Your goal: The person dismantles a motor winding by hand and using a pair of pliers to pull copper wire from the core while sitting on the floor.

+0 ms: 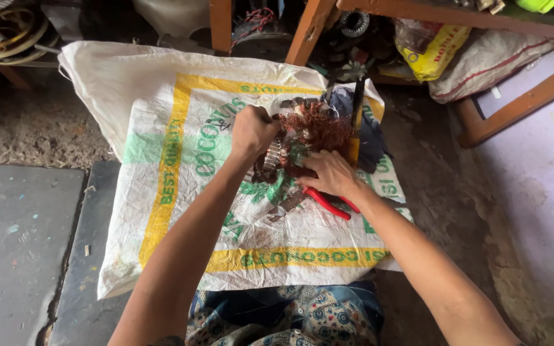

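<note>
A round metal motor core point(276, 157) with a tangle of copper wire point(318, 129) on top lies on a white woven sack point(161, 147) spread on the floor. My left hand point(251, 131) is closed on the core's upper left edge. My right hand point(329, 173) rests on the core's lower right side, fingers curled against it. Red-handled pliers point(328, 204) lie on the sack just under my right hand, touching or nearly touching it. A dark, flat tool point(357, 106) stands beside the copper wire.
Wooden table legs point(304, 29) stand behind the sack, with motor parts point(261, 29) and a yellow bag point(434, 48) under the table. Coiled rings point(8, 35) lie at the far left. A grey slab point(20, 243) is on the left, patterned cloth point(290, 314) near me.
</note>
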